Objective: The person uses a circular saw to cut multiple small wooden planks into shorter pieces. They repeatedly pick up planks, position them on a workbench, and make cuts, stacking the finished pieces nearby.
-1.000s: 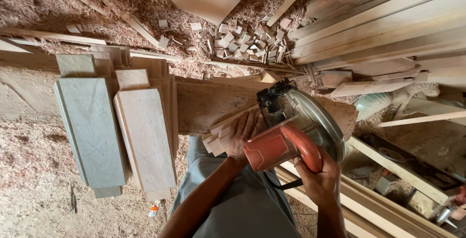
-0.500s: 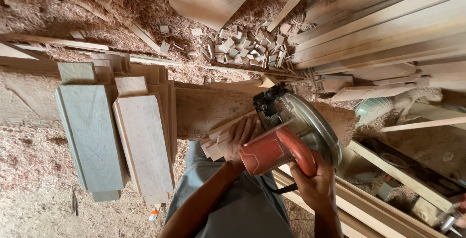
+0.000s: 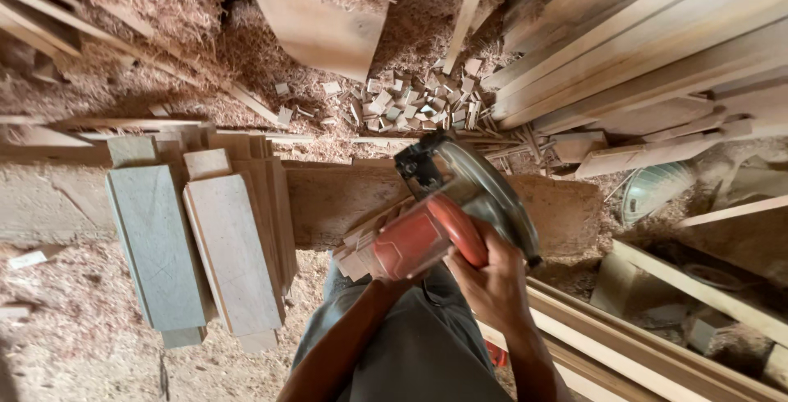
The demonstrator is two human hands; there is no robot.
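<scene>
I saw a long, worn wooden bench (image 3: 328,197); flat grey-brown cut boards (image 3: 234,258) lay stacked across its left part.

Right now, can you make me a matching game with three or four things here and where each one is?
Things:
1. saw
2. grey board
3. small wood blocks
4. long planks

Places:
A. stacked at the upper right
B. lying flat at the far left of the board row
C. scattered in the sawdust beyond the bench
D. gripped by the right hand

Pairs: 1-D, 2-B, 3-C, 4-A
</scene>
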